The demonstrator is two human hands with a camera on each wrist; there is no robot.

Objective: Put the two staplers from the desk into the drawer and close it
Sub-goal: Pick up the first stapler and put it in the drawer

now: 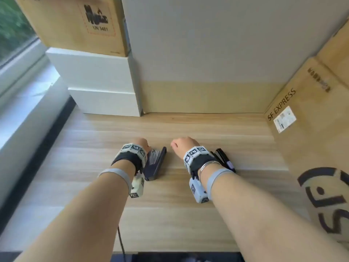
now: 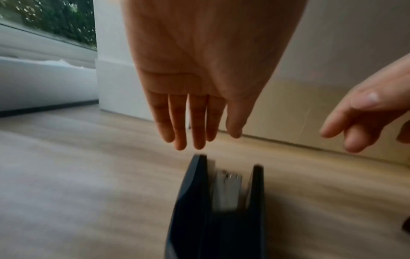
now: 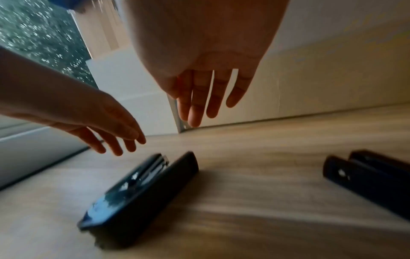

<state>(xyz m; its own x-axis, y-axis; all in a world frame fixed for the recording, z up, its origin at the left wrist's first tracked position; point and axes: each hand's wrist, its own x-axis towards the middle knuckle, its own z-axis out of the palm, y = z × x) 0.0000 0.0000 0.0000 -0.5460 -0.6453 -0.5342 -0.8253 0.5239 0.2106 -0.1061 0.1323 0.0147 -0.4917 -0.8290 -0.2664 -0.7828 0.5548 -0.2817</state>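
SF box (image 1: pixel 309 114) rt, white boxes (image 1: pixel 98 80) left, desk (image 1: pixel 170 214).

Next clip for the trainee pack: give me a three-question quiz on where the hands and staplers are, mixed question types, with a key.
1. True or false: the left hand grips the left stapler.
2. Multiple choice: both staplers lie A) in a drawer B) on the desk C) on a cardboard box.
3. Fill in: the right stapler lies on the ____ side of the right hand.

Key
1. False; its fingers are straight and hover above it.
2. B
3. right
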